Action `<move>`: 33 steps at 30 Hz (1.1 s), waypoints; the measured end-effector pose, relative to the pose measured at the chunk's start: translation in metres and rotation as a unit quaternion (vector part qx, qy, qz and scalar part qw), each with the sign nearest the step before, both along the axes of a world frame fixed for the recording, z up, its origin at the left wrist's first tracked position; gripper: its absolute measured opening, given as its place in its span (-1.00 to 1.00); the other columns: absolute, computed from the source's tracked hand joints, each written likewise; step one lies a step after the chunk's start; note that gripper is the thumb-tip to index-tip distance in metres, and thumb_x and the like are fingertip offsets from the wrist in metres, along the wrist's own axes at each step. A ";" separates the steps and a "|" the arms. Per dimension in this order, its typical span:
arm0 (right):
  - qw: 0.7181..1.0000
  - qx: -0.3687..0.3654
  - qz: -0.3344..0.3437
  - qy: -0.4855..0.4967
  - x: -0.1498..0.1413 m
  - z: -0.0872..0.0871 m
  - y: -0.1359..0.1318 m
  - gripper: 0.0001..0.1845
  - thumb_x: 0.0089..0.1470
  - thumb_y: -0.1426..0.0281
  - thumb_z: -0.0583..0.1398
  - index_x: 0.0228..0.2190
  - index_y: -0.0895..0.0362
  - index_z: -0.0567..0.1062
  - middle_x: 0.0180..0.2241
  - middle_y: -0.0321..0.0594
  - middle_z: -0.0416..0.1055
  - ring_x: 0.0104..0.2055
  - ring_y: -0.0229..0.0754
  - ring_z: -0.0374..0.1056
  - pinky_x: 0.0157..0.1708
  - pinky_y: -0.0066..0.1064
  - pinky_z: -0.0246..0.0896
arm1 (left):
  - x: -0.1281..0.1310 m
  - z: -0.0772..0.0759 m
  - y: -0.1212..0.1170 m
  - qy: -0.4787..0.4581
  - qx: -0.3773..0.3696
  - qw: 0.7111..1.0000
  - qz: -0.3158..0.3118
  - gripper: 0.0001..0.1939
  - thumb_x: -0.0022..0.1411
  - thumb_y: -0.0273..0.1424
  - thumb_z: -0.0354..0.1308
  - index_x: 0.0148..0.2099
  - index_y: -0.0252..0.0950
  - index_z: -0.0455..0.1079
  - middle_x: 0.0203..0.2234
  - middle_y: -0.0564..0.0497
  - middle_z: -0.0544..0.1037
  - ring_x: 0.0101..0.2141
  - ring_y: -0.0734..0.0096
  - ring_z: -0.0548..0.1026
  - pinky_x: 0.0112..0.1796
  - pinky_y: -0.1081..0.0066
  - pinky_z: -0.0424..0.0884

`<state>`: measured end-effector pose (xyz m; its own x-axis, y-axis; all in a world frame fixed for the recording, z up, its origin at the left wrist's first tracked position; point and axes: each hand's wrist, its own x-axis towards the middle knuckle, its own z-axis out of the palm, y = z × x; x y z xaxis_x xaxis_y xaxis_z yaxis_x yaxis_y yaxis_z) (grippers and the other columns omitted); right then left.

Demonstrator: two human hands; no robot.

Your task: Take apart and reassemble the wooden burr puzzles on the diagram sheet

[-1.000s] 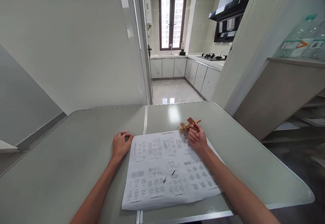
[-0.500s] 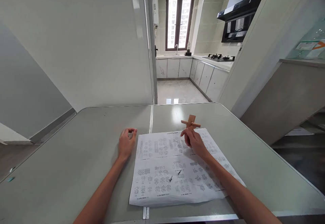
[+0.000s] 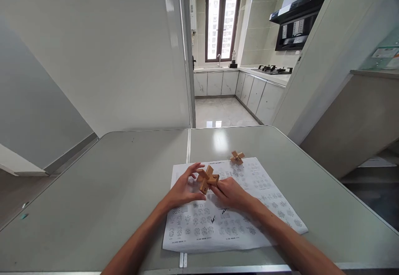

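Brown wooden interlocking-block cross [image 3: 208, 178] had come nearer, at twelve o'clock, pinched in the right hand [image 3: 232, 192]; the left hand [image 3: 182, 190] had joined it, fingers spread, perhaps touching. A similar wooden cross [image 3: 237, 158] sat at one o'clock on printed white paper [image 3: 183, 246].

Forearms [image 3: 140, 233] angled inward, left hand [image 3: 184, 187] open, thumb and fingers apart, right hand [image 3: 231, 192] pinching
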<state>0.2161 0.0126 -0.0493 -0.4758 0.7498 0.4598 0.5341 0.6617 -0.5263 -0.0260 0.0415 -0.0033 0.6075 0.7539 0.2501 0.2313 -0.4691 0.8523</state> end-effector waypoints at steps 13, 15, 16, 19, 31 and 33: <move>0.999 -0.037 0.029 0.012 -0.006 0.006 -0.006 -0.72 0.43 0.35 0.05 -0.33 0.04 0.47 -0.47 -0.28 0.47 -0.53 -0.23 0.27 -0.46 -0.41 -0.07 | 0.003 0.000 -0.010 0.005 -0.021 1.000 0.002 -0.05 -0.07 -0.26 0.56 0.34 -0.06 0.25 0.15 -0.10 0.51 0.14 0.03 0.47 0.18 0.08 0.37; 0.998 -0.045 0.023 0.039 -0.008 0.007 -0.007 -0.73 0.43 0.34 0.06 -0.31 0.03 0.48 -0.42 -0.25 0.50 -0.49 -0.21 0.31 -0.44 -0.41 -0.03 | 0.004 0.001 -0.011 0.008 -0.020 1.000 0.012 -0.04 -0.08 -0.26 0.56 0.33 -0.07 0.24 0.13 -0.10 0.52 0.14 0.03 0.47 0.17 0.08 0.38; 0.997 -0.046 0.019 0.053 -0.009 0.007 -0.007 -0.73 0.42 0.34 0.06 -0.32 0.03 0.49 -0.42 -0.25 0.50 -0.49 -0.20 0.31 -0.44 -0.41 -0.02 | 0.005 0.001 -0.011 0.007 -0.020 1.000 0.017 -0.04 -0.08 -0.26 0.56 0.33 -0.08 0.24 0.12 -0.10 0.52 0.14 0.03 0.47 0.16 0.09 0.39; 0.995 -0.047 0.002 0.091 -0.012 0.003 -0.008 -0.72 0.40 0.33 0.09 -0.37 0.03 0.49 -0.48 -0.27 0.47 -0.54 -0.22 0.26 -0.46 -0.41 -0.03 | 0.006 0.000 -0.012 -0.004 -0.017 1.000 0.026 -0.05 -0.10 -0.24 0.58 0.31 -0.08 0.24 0.11 -0.10 0.52 0.12 0.04 0.48 0.15 0.08 0.40; 0.984 -0.107 -0.007 0.144 -0.009 0.008 -0.005 -0.81 0.37 0.25 0.15 -0.22 0.01 0.54 -0.33 -0.22 0.49 -0.43 -0.18 0.33 -0.42 -0.39 0.20 | 0.008 -0.007 -0.012 -0.008 0.013 0.996 0.089 -0.06 -0.11 -0.21 0.58 0.27 -0.08 0.24 0.08 -0.08 0.49 0.09 0.05 0.47 0.15 0.07 0.37; 0.976 -0.118 -0.013 0.181 -0.007 0.012 -0.004 -0.80 0.34 0.24 0.19 -0.07 0.00 0.53 -0.21 -0.17 0.50 -0.35 -0.16 0.38 -0.42 -0.38 0.26 | 0.008 -0.006 -0.013 -0.008 0.026 0.993 0.112 -0.07 -0.09 -0.20 0.57 0.28 -0.08 0.22 0.04 -0.07 0.48 0.07 0.07 0.47 0.14 0.08 0.38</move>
